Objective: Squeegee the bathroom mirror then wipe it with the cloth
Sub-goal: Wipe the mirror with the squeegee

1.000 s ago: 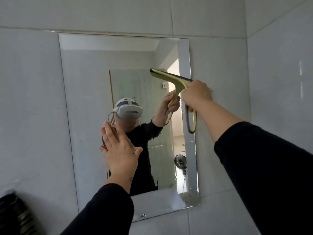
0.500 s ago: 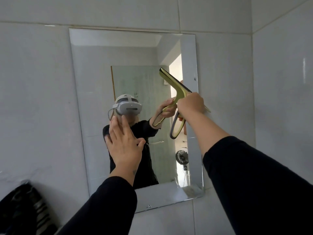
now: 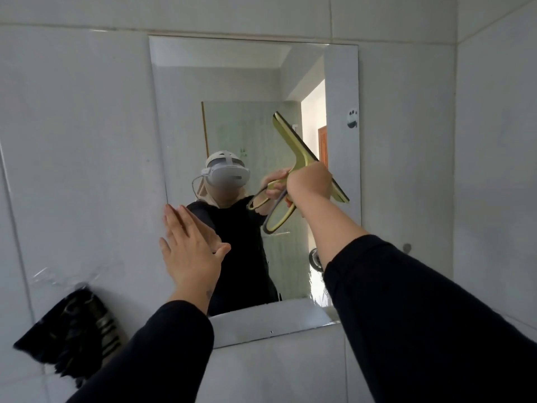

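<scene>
A frameless rectangular mirror (image 3: 232, 82) hangs on the white tiled wall. My right hand (image 3: 309, 184) grips the handle of a yellow-green squeegee (image 3: 293, 144), whose blade lies tilted against the right half of the glass, running from upper left to lower right. My left hand (image 3: 189, 245) is held flat with fingers together at the mirror's lower left edge, holding nothing. A dark striped cloth (image 3: 72, 333) hangs on the wall to the lower left of the mirror.
White tiles (image 3: 72, 141) surround the mirror, and a side wall (image 3: 499, 141) meets them in a corner at the right. A small round sticker (image 3: 352, 117) sits on the mirror's right edge. A small hook (image 3: 406, 247) is on the wall right of the mirror.
The squeegee blade has tilted from nearly level to steeply slanted and moved down the right side of the mirror. My left hand has stayed flat at the lower left.
</scene>
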